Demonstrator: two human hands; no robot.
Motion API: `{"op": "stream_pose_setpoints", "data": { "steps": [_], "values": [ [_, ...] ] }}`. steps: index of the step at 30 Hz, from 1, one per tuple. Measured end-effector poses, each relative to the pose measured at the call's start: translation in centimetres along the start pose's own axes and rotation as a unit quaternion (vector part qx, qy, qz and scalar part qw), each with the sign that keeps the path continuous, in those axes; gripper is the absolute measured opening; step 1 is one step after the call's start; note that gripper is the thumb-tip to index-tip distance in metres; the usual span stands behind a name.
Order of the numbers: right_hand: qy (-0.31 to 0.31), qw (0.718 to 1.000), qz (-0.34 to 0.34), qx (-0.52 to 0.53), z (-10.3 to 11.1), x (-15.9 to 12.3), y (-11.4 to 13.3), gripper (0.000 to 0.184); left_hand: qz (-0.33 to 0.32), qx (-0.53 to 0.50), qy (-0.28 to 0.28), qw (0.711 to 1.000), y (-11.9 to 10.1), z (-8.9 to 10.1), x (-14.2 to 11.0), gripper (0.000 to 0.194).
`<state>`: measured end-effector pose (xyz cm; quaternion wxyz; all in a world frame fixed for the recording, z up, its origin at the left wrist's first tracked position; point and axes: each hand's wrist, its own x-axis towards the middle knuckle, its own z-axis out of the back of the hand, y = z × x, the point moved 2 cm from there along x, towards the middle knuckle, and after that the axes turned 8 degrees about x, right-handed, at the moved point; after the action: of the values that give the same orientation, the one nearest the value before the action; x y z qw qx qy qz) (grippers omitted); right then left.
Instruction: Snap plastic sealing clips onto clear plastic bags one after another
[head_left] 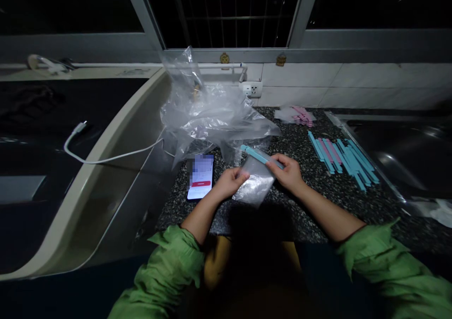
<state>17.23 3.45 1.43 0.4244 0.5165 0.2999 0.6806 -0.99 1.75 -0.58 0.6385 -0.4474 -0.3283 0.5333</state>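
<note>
Blue plastic strip, slick bag
At centre, the right hand pinched both, the left hand the bag's edge; slippery film could have let the strip slide, its ten-o'clock end unheld.

Sink cut off at right edge. Phone screen partly pixelated, text unreadable. Both sleeves run out of frame at bottom. Left fingertips partly hidden by bag.

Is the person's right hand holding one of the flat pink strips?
No, the right hand holds a flat light-blue strip at the edge of a small clear plastic bag.
</note>
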Motion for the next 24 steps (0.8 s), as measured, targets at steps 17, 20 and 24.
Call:
{"op": "stream_pose_setpoints", "data": {
  "steps": [17, 20, 24],
  "values": [
    [-0.064, 0.996, -0.054, 0.024, 1.2, 0.7, -0.8, 0.028, -0.093, 0.206, -0.065, 0.972, 0.7, 0.0, 0.2, 0.026],
    [-0.055, 0.996, -0.063, 0.025, 1.2, 0.8, -0.9, 0.028, -0.094, 0.192, -0.059, 0.975, 0.5, 0.1, 0.0, 0.031],
    [0.026, 0.997, -0.072, 0.026, 0.8, 0.7, -0.9, 0.027, -0.074, 0.086, -0.045, 0.993, 0.1, 0.2, -0.1, 0.033]
  ]
}}
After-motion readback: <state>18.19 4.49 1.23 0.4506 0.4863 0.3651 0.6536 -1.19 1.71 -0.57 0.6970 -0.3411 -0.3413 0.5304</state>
